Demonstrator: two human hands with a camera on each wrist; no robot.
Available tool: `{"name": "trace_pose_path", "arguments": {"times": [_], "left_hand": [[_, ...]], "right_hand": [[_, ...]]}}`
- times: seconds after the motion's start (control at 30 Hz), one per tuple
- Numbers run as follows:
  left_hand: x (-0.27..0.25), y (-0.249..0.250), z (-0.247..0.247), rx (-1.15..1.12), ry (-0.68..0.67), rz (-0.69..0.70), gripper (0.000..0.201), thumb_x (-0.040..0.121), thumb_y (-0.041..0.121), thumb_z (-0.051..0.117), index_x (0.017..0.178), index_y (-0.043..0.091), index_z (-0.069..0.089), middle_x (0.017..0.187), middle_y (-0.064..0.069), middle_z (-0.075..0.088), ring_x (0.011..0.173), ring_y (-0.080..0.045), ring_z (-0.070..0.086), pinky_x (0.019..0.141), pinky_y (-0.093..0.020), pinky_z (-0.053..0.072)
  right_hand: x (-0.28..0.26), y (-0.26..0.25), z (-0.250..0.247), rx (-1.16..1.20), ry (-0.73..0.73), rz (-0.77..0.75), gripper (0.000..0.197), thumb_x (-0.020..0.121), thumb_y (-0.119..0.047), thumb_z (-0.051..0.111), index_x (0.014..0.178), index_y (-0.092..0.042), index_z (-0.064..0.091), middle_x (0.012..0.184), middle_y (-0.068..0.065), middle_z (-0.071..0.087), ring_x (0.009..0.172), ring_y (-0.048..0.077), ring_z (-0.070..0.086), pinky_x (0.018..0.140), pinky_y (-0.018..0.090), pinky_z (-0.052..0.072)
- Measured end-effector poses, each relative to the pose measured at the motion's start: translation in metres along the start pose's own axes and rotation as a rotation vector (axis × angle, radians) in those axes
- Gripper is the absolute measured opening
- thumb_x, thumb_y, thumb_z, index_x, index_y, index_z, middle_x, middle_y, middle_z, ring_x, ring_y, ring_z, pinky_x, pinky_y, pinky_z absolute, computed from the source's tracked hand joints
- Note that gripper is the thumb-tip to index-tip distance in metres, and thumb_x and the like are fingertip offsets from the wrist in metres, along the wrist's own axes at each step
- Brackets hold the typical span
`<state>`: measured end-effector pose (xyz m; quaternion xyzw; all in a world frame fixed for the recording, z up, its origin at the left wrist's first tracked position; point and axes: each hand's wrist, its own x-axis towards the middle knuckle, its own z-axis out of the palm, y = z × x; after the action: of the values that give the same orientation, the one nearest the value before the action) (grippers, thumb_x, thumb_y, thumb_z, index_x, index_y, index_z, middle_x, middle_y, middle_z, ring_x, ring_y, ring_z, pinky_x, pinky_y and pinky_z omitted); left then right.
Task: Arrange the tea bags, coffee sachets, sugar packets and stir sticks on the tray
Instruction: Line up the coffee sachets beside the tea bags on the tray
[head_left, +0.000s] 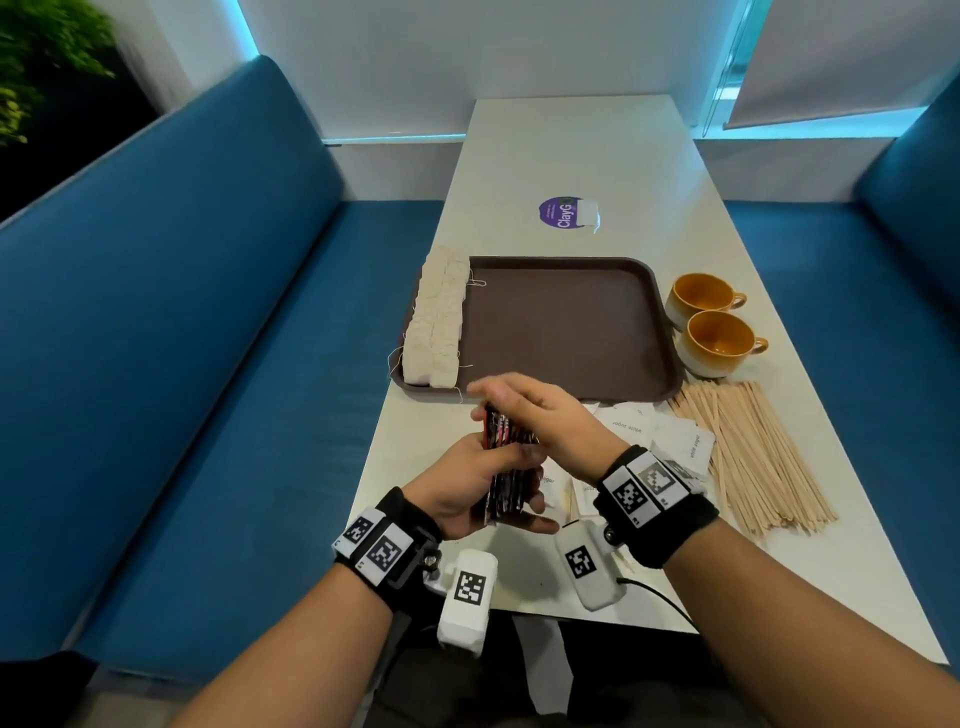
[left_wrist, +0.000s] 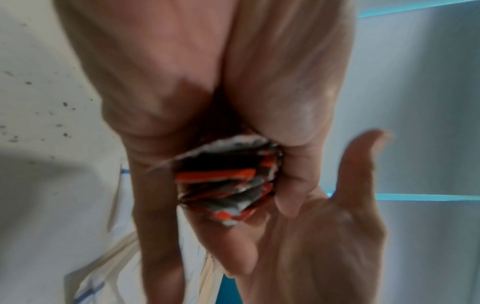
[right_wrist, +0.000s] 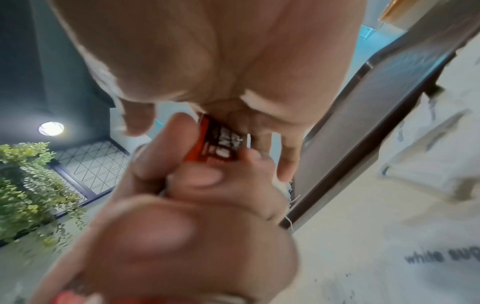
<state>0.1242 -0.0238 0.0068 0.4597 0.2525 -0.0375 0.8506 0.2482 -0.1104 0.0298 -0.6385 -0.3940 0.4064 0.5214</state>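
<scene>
My left hand (head_left: 524, 488) grips a stack of red-and-black coffee sachets (head_left: 506, 441) upright above the table's near edge; their ends show in the left wrist view (left_wrist: 228, 185). My right hand (head_left: 485, 402) lies over the top of the stack, its fingers (right_wrist: 285, 156) fairly straight and touching the sachets (right_wrist: 221, 144). The brown tray (head_left: 566, 327) lies just beyond, with rows of tea bags (head_left: 436, 322) along its left side. White sugar packets (head_left: 680, 441) lie under and right of my right wrist. Wooden stir sticks (head_left: 748, 452) are heaped at the right.
Two orange cups (head_left: 717, 322) stand right of the tray. A lone tea bag (head_left: 589, 213) lies on a purple sticker (head_left: 558, 213) farther back. Blue benches (head_left: 208, 338) flank the white table (head_left: 571, 156). The tray's rim (right_wrist: 350, 133) is close to my right fingers.
</scene>
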Motion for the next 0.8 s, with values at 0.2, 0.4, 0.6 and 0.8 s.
{"name": "trace_pose_path", "arguments": {"times": [0.2,0.4,0.6,0.8], "left_hand": [[-0.005,0.013,-0.003,-0.206,0.077,0.066,0.018,0.093,0.019,0.063,0.102,0.006,0.055,0.072,-0.012,0.06,0.06,-0.025,0.065,0.059,-0.036,0.059],[-0.007,0.01,0.005,-0.139,0.116,0.072,0.016,0.102,0.013,0.05,0.104,0.002,0.061,0.083,-0.017,0.068,0.072,-0.026,0.071,0.059,-0.035,0.06],[-0.011,0.007,0.0,-0.087,0.075,0.045,0.015,0.102,0.01,0.052,0.113,0.004,0.06,0.089,-0.013,0.072,0.08,-0.025,0.073,0.063,-0.038,0.06],[-0.015,0.005,-0.012,-0.146,0.049,0.144,0.032,0.096,0.004,0.06,0.128,0.004,0.062,0.115,-0.02,0.07,0.099,-0.034,0.072,0.074,-0.048,0.062]], "right_hand": [[-0.017,-0.001,-0.007,-0.224,-0.193,-0.19,0.147,0.047,-0.027,0.103,0.158,-0.047,0.009,0.156,-0.006,0.035,0.145,0.001,0.035,0.12,0.029,0.034],[-0.015,0.003,0.002,-0.403,-0.159,-0.235,0.148,0.047,-0.033,0.104,0.158,-0.049,0.007,0.154,-0.012,0.029,0.144,0.001,0.033,0.119,0.03,0.037],[-0.013,0.006,0.006,-0.524,-0.108,-0.286,0.135,0.052,-0.03,0.1,0.156,-0.048,0.016,0.137,-0.012,0.042,0.129,0.009,0.045,0.109,0.034,0.047],[-0.02,0.005,-0.005,-0.263,-0.078,-0.196,0.129,0.054,-0.037,0.101,0.155,-0.049,0.022,0.147,-0.01,0.041,0.134,0.0,0.045,0.109,0.025,0.045]]}}
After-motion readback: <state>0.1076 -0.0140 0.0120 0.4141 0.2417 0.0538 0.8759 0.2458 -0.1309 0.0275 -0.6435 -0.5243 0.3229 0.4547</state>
